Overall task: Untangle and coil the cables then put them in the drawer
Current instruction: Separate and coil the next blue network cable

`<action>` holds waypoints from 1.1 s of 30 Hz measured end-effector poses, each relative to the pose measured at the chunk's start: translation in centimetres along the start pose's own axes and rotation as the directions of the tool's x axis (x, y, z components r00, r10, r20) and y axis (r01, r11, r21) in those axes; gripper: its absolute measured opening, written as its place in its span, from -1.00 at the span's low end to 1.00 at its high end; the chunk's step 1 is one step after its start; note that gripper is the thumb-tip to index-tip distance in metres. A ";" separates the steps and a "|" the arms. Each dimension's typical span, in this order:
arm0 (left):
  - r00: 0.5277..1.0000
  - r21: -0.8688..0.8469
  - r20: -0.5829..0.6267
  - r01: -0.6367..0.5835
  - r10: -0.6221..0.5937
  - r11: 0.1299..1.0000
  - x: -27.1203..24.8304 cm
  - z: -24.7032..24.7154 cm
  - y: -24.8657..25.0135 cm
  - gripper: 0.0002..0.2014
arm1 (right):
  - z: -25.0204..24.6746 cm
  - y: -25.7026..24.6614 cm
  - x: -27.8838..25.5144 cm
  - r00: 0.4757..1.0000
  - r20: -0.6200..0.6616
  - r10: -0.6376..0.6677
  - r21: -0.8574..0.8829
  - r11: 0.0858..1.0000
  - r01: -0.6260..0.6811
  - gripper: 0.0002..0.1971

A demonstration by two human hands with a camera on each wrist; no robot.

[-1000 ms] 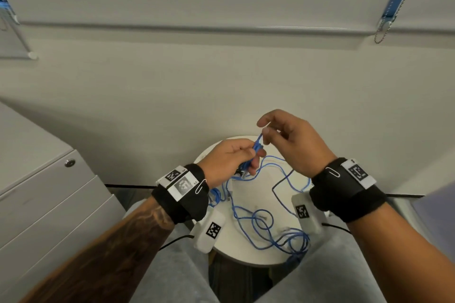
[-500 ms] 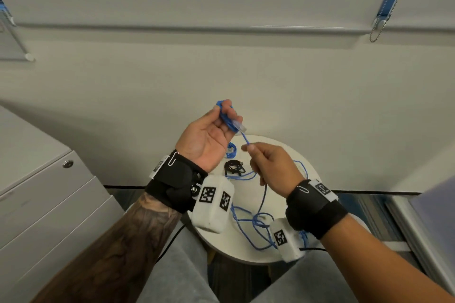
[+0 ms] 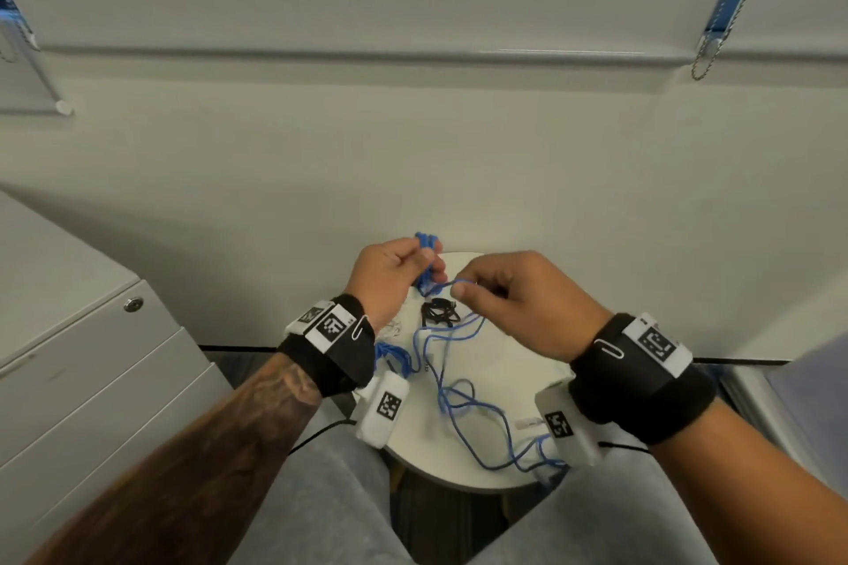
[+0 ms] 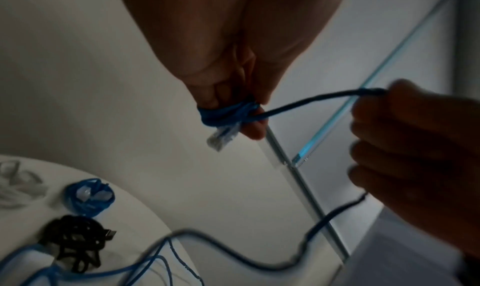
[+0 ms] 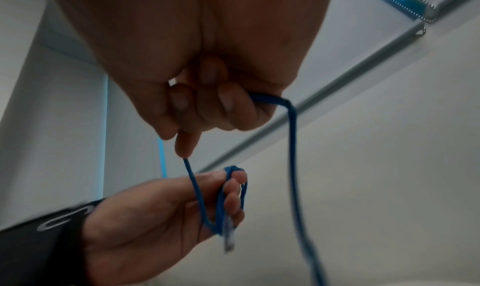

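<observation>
Loops of blue cable [image 3: 424, 264] now sit on my left hand [image 3: 390, 278] fingers, my right hand [image 3: 514, 296] pinching new slack after its pull, so coiling advances.

Blue cable [image 3: 463, 399] across a white round table [image 3: 504, 362], black cable bundle [image 3: 438, 313] at its twelve o'clock, black wristbands [image 3: 638, 385] carrying black-and-white checkered tags [image 3: 331, 325].

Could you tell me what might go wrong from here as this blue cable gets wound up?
The left hand pinches only a few loops of the blue cable; they could slip loose. The slack feeding the right hand crosses itself on the round table and may knot, or drag the black coil along.
</observation>
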State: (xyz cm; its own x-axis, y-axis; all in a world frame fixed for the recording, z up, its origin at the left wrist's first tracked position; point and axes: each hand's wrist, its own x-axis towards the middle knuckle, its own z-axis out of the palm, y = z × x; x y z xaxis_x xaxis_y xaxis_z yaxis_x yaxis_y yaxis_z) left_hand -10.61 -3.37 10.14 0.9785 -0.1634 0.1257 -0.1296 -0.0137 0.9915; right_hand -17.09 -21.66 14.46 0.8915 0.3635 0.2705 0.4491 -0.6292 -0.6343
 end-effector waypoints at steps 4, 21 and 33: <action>0.965 0.056 0.259 0.020 -0.034 0.998 -1.2 0.4 1.4 -0.72 | -1.6 0.0 1.5 0.988 -0.154 -0.026 -0.006 1.000 0.026 -0.81; 0.965 -0.838 0.242 0.259 -0.100 0.479 0.0 -1.2 3.6 -0.75 | 4.5 2.8 1.2 0.970 0.034 0.240 0.294 0.925 -0.239 -0.76; 0.982 -0.390 -0.145 0.055 -0.120 0.919 0.3 -0.9 0.5 -0.80 | 3.6 1.3 0.0 0.994 0.020 0.104 0.056 0.993 -0.105 -0.67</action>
State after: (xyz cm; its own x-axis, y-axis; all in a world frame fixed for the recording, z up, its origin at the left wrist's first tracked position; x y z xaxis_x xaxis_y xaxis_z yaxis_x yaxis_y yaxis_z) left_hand -10.20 -2.58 10.74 0.9998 -0.0161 0.0093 -0.0028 0.3631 0.9317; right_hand -16.69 -20.03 11.06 0.9321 0.3094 0.1883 0.3485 -0.6244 -0.6991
